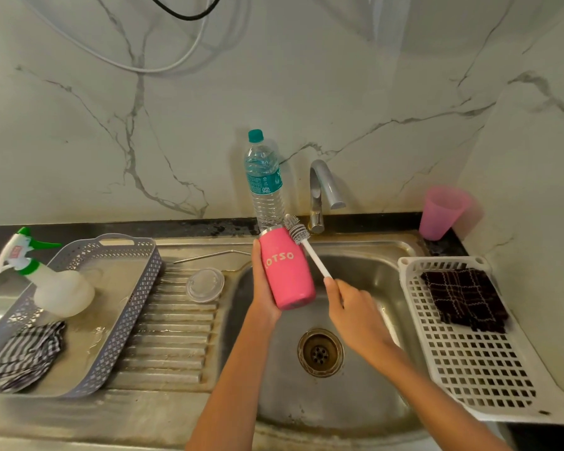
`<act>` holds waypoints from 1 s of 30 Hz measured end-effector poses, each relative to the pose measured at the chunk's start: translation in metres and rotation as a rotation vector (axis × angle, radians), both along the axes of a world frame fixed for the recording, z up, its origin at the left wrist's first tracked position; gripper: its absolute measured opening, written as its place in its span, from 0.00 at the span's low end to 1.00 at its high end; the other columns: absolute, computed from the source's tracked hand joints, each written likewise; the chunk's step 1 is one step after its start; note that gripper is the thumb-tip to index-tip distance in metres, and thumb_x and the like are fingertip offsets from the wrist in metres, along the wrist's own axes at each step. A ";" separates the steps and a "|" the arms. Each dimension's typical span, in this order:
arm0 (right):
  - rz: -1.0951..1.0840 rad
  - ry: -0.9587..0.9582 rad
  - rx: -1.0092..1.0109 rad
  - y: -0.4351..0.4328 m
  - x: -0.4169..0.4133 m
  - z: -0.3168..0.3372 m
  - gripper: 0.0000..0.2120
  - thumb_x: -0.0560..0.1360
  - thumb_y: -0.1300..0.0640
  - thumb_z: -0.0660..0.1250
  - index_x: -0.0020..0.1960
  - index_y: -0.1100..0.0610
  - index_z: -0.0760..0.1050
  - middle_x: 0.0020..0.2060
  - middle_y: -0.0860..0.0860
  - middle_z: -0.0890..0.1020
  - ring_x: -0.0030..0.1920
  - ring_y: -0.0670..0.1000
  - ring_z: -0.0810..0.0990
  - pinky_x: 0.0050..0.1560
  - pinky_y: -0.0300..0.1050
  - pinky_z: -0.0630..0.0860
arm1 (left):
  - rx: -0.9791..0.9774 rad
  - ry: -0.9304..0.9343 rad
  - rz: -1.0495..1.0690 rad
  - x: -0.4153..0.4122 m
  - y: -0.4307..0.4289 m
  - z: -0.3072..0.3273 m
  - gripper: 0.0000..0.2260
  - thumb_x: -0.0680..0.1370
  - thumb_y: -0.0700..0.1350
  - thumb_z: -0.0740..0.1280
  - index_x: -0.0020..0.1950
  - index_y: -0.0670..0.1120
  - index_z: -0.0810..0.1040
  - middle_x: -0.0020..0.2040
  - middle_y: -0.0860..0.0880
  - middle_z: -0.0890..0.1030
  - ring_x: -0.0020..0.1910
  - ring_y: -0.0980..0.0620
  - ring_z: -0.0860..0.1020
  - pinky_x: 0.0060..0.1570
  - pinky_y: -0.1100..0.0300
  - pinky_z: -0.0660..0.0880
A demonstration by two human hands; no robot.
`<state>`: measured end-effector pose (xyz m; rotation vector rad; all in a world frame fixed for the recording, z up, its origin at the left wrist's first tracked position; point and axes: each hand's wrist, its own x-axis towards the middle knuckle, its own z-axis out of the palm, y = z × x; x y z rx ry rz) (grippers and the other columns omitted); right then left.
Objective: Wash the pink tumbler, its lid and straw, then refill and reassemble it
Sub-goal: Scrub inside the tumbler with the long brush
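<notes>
Over the sink [365, 275]: tumbler [287, 275], brush [298, 234] at its mouth. Left, on drainboard [173, 336]: lid [205, 284], straw [209, 255] farther back, tray [127, 314] with spray bottle [59, 291], rag [23, 356]. Right: basket [469, 362] holding cloth [466, 297]. Far edge: water bottle [264, 183], tap [323, 190], cup [440, 211].

The left hand [262, 288] shows only its thumb and palm edge. Its fingers lie behind the pink tumbler [287, 271], whose inside cannot be seen. The thumb covers the start of the tumbler's lettering (only "OTSO" reads). The water bottle [264, 183] has its base hidden behind the tumbler's rim and the brush [306, 245]. The metal straw [209, 255] is hidden at its right end behind the left hand. The striped cloth [20, 356] is cut by the left edge.
</notes>
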<state>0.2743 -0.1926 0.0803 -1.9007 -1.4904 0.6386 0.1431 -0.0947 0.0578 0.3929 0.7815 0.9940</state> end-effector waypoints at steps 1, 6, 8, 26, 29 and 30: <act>0.005 -0.005 -0.005 -0.003 0.000 -0.001 0.19 0.82 0.45 0.50 0.40 0.52 0.71 0.27 0.48 0.72 0.33 0.54 0.73 0.34 0.48 0.66 | 0.003 0.030 0.014 -0.002 0.001 -0.003 0.27 0.76 0.68 0.60 0.56 0.46 0.77 0.43 0.45 0.84 0.39 0.48 0.83 0.39 0.56 0.82; 0.011 -0.012 -0.019 -0.006 -0.001 -0.007 0.19 0.82 0.44 0.49 0.36 0.50 0.65 0.29 0.48 0.72 0.37 0.54 0.73 0.37 0.46 0.64 | 0.052 0.253 0.039 -0.012 0.006 -0.013 0.34 0.71 0.70 0.65 0.66 0.45 0.75 0.54 0.43 0.84 0.52 0.45 0.84 0.53 0.46 0.81; 0.021 -0.014 -0.034 -0.006 -0.007 -0.009 0.19 0.82 0.43 0.49 0.37 0.51 0.66 0.30 0.50 0.74 0.38 0.56 0.74 0.39 0.47 0.66 | 0.096 0.341 0.015 -0.011 0.006 -0.012 0.42 0.65 0.73 0.70 0.69 0.46 0.73 0.59 0.43 0.82 0.58 0.44 0.81 0.58 0.43 0.78; -0.037 0.057 -0.095 -0.002 -0.011 -0.007 0.21 0.82 0.43 0.48 0.44 0.53 0.74 0.36 0.53 0.79 0.43 0.58 0.78 0.45 0.52 0.74 | 0.009 0.306 0.253 0.019 0.006 -0.015 0.37 0.64 0.73 0.69 0.61 0.47 0.77 0.52 0.40 0.84 0.50 0.41 0.83 0.51 0.44 0.81; -0.035 0.056 -0.111 0.000 -0.016 -0.004 0.22 0.82 0.43 0.48 0.45 0.54 0.75 0.39 0.55 0.80 0.45 0.58 0.78 0.44 0.49 0.73 | -0.025 0.322 0.334 0.021 0.008 -0.012 0.31 0.71 0.70 0.66 0.60 0.47 0.76 0.49 0.42 0.83 0.46 0.44 0.83 0.44 0.50 0.81; -0.017 0.043 -0.121 -0.010 -0.018 -0.009 0.21 0.82 0.43 0.48 0.43 0.54 0.74 0.37 0.54 0.79 0.43 0.58 0.78 0.43 0.50 0.72 | -0.024 0.321 0.378 0.017 0.015 -0.010 0.31 0.70 0.71 0.67 0.61 0.47 0.76 0.50 0.42 0.83 0.46 0.44 0.83 0.44 0.50 0.82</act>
